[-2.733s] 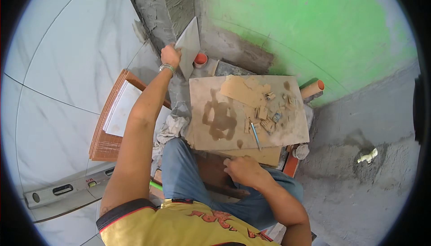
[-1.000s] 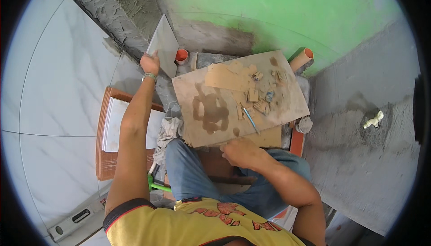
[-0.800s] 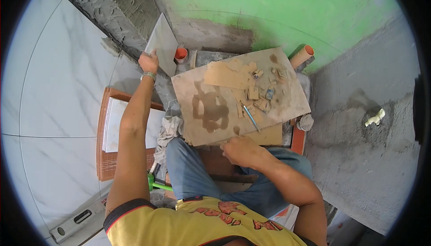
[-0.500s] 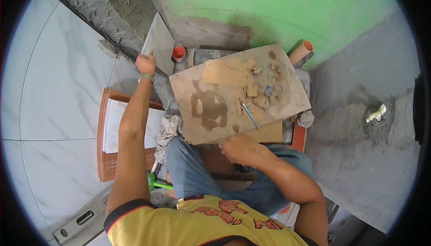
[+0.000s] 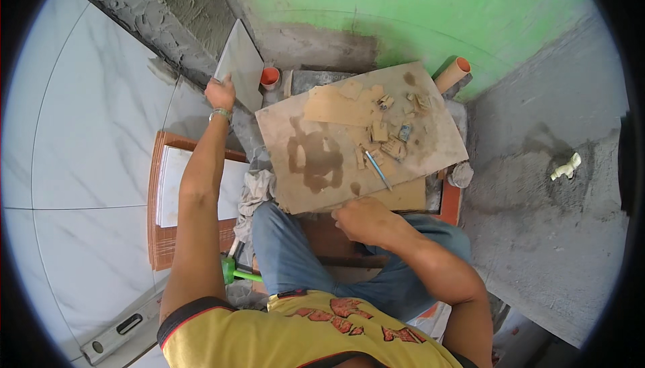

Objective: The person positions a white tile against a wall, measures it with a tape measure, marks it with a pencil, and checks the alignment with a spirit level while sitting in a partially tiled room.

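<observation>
At the far left corner, my left hand (image 5: 220,93) grips the near left edge of a pale tile (image 5: 240,66), its thumb on the tile's face. That tile stands upright, tilted, beside the rough mortared wall. My right hand (image 5: 363,220) is closed, fingers curled, at the front edge of a large cardboard sheet (image 5: 269,146) above my knees. Whatever the right hand may hold is hidden. On the cardboard lie a blue pen-like stick (image 5: 378,170), torn cardboard scraps (image 5: 379,131) and a dark wet stain.
An orange cup (image 5: 270,77) stands by the tile; an orange pipe (image 5: 454,72) rises at the far right. White tiles (image 5: 176,187) lean at left, near a green-headed mallet (image 5: 229,270), a rag (image 5: 256,192) and a spirit level (image 5: 121,331). A tap (image 5: 566,166) juts from the right wall.
The whole view has shifted very slightly. Both hands keep the same places, the left on the tile and the right at the cardboard's edge.
</observation>
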Motion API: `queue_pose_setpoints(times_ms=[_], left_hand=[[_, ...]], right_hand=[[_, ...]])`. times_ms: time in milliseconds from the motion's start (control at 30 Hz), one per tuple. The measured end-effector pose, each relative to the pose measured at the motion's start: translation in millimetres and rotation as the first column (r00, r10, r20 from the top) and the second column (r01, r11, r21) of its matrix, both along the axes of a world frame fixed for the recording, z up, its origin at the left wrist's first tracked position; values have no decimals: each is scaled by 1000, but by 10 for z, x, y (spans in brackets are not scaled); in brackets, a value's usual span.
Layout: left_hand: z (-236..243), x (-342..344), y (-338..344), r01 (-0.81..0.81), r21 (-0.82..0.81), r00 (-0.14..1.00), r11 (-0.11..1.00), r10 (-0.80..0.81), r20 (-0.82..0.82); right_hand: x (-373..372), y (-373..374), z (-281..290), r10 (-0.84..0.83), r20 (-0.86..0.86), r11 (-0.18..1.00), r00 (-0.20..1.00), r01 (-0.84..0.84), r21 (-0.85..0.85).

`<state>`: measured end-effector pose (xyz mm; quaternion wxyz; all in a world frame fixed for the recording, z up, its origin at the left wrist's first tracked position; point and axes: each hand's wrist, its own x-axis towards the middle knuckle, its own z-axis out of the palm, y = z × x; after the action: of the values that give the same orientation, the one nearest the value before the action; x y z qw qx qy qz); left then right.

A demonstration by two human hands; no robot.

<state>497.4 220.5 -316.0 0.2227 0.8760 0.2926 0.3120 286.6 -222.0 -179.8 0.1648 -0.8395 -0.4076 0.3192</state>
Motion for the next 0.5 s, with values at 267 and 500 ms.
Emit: queue_pose_setpoints(times_ms=[267, 500], left_hand=[[16, 27, -114, -56, -57, 998, 997, 56, -2], [61, -8, -67, -43, -76, 999, 996, 43, -1]], right_hand=[[31, 45, 57, 9, 7, 1000, 1000, -9, -18], [45, 76, 36, 44, -8, 997, 999, -44, -69]])
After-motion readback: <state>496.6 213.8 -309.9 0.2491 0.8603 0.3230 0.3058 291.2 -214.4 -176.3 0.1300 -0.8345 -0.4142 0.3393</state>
